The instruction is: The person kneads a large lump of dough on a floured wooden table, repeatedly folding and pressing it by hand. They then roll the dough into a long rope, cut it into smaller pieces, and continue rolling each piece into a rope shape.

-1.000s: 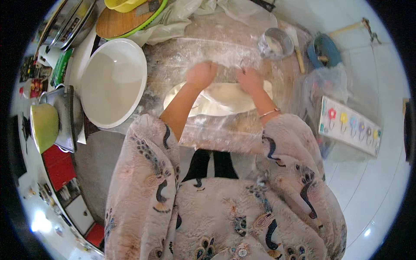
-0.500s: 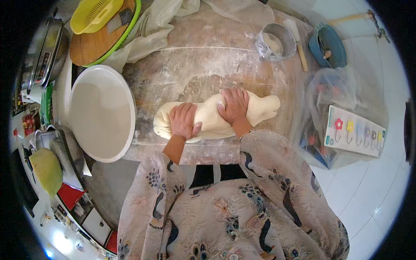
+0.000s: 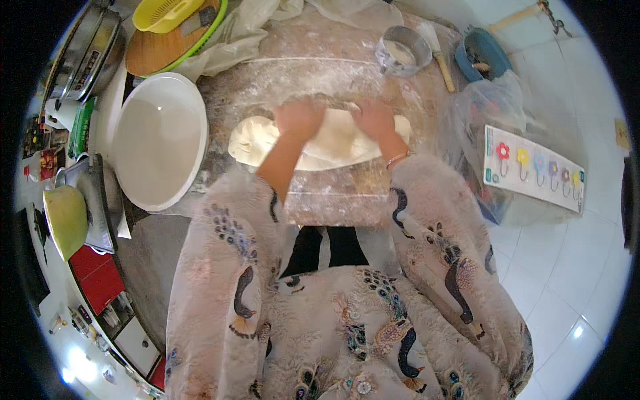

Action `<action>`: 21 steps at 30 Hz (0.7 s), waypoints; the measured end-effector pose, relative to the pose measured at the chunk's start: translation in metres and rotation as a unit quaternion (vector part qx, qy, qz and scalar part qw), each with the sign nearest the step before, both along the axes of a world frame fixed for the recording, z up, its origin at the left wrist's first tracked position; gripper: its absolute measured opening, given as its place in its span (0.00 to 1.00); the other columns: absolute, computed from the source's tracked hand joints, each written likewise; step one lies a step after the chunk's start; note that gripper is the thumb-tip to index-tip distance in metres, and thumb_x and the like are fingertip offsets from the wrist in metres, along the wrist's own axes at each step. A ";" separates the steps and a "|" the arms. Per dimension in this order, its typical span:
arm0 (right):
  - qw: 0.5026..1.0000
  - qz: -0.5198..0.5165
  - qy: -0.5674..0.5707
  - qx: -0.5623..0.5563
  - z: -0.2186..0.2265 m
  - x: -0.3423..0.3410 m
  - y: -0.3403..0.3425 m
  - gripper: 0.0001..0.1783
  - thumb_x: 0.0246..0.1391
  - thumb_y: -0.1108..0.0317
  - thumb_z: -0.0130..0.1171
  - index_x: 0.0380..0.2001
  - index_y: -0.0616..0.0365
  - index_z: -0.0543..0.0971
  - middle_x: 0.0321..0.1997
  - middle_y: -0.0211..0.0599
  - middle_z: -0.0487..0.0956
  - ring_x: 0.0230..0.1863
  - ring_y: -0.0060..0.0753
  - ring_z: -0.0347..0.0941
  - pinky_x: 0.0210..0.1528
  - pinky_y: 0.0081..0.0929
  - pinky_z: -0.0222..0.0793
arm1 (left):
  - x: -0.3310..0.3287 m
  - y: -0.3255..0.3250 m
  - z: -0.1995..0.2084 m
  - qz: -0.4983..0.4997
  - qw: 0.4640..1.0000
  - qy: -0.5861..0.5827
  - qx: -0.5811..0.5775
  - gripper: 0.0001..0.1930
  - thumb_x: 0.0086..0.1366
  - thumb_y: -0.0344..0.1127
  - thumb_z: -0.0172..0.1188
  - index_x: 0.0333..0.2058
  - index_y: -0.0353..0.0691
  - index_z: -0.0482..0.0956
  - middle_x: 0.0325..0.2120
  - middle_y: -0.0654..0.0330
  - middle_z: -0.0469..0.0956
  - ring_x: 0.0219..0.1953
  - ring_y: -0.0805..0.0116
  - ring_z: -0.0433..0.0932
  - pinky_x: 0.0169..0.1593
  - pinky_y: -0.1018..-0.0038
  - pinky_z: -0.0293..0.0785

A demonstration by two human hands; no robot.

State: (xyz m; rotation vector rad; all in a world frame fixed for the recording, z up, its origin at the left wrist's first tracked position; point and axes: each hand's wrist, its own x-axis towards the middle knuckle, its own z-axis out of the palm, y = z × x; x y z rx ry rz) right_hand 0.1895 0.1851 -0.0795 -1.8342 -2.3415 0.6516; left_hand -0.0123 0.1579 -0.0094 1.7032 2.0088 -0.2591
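A long, thick roll of pale dough [image 3: 337,143] lies crosswise on the floured wooden board [image 3: 333,80]. My left hand [image 3: 300,119] is at its far edge, left of the middle, with the wrist above the dough. Nearer the right end, my right hand [image 3: 375,120] also touches the far edge. Motion blurs both hands, and their fingers are smeared or hidden at the far side. The dough's left end is rounded and creased.
Left of the board stands a large white basin [image 3: 160,143]. Farther back are a yellow basket [image 3: 165,15] and a clear container with flour [image 3: 403,52]. A brush [image 3: 443,67], a blue basin [image 3: 481,55] and a pack of flower hooks [image 3: 533,170] are to the right.
Both hands have gone from lying on top of the dough to its far edge. The dough looks flatter and its right end less drawn out. The whole view has shifted a little.
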 end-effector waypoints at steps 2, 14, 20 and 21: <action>0.993 0.039 -0.037 0.104 -0.003 0.005 -0.049 0.26 0.59 0.49 0.45 0.51 0.55 0.76 0.52 0.41 0.77 0.58 0.43 0.68 0.62 0.48 0.57 | 0.007 -0.040 -0.021 0.015 0.989 -0.056 0.139 0.28 0.66 0.56 0.44 0.52 0.40 0.75 0.47 0.49 0.78 0.54 0.52 0.72 0.60 0.53 0.57; 0.987 -0.042 0.045 0.149 -0.031 0.043 -0.075 0.22 0.51 0.51 0.49 0.44 0.53 0.76 0.53 0.42 0.75 0.55 0.49 0.67 0.58 0.52 0.54 | 0.009 -0.032 -0.079 -0.113 0.955 -0.080 0.264 0.25 0.53 0.53 0.56 0.47 0.46 0.76 0.45 0.57 0.75 0.50 0.55 0.70 0.56 0.56 0.58; 0.996 -0.058 -0.053 0.042 -0.036 0.033 0.012 0.21 0.55 0.51 0.47 0.42 0.53 0.77 0.44 0.47 0.79 0.46 0.50 0.74 0.51 0.50 0.61 | 0.010 0.035 -0.099 -0.005 0.947 -0.031 0.319 0.18 0.58 0.52 0.52 0.37 0.45 0.80 0.36 0.55 0.79 0.43 0.55 0.75 0.48 0.59 0.65; 0.993 -0.069 -0.090 0.003 -0.043 0.033 0.022 0.22 0.56 0.51 0.46 0.44 0.54 0.77 0.43 0.48 0.80 0.45 0.51 0.75 0.50 0.49 0.63 | 0.012 0.038 -0.098 0.014 0.955 -0.023 0.294 0.18 0.60 0.52 0.51 0.36 0.45 0.80 0.35 0.55 0.79 0.42 0.55 0.75 0.47 0.60 0.66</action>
